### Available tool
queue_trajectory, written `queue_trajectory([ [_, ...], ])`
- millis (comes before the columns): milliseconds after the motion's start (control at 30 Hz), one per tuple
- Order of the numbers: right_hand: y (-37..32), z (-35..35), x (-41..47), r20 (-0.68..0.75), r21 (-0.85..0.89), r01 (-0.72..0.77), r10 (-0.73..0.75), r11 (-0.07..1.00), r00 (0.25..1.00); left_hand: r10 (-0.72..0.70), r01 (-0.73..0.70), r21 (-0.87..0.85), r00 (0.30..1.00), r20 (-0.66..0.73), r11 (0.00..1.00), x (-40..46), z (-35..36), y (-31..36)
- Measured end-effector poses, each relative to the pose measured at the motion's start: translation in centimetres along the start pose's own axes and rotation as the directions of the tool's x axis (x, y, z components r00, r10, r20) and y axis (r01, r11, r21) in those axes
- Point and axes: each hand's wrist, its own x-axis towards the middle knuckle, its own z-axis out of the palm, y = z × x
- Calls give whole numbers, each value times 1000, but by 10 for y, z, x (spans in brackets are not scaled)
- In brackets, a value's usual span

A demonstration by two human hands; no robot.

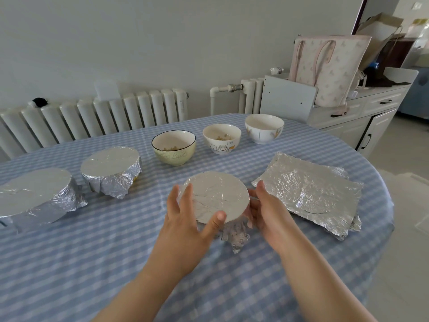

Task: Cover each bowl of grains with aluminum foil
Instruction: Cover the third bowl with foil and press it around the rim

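A: The checked tablecloth (pixel 69 263) by the radiator (pixel 104 117). Where are the hands?

B: Left hand (pixel 185 219) and right hand (pixel 264 212) cup the foil-covered bowl (pixel 218 196), pressing its wrap.

A: Progress?

B: Left of it, two wrapped bowls (pixel 111 170). Behind it, three open bowls (pixel 221 138) remain; foil sheets (pixel 308 191) lie right.

- foil-wrapped bowl (pixel 34 196) at table's left edge: cut off by picture's left border
- wrapped bowl (pixel 218 196) near front-middle: contents hidden under foil; right hand (pixel 264 210) fingers hidden behind it
- white bowl (pixel 264 128) at far right: contents can't be made out
- foil sheets (pixel 311 194) stack: count unclear
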Motion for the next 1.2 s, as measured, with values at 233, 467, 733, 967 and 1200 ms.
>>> queue_trajectory([
  [233, 7, 1, -5, -144, -12, 155, -156, 988, 977, -37, 4, -230, 990, -138, 973, 16, -21, -6],
  [467, 43, 13, -26, -89, -379, 427, -492, 821, 866, 174, -168, -189, 985, 15, 967, 27, -4, -17],
  [733, 50, 12, -23, -105, -332, 418, -474, 845, 874, 164, -154, -194, 986, 35, 969, 29, -1, -20],
  [967, 54, 15, -17, -223, -50, 351, -353, 935, 908, 160, -154, -200, 987, 16, 968, 28, 0, -20],
  [1200, 47, 23, -14, -337, 92, 250, -206, 964, 919, 152, -150, -197, 988, -5, 969, 28, 1, -19],
])
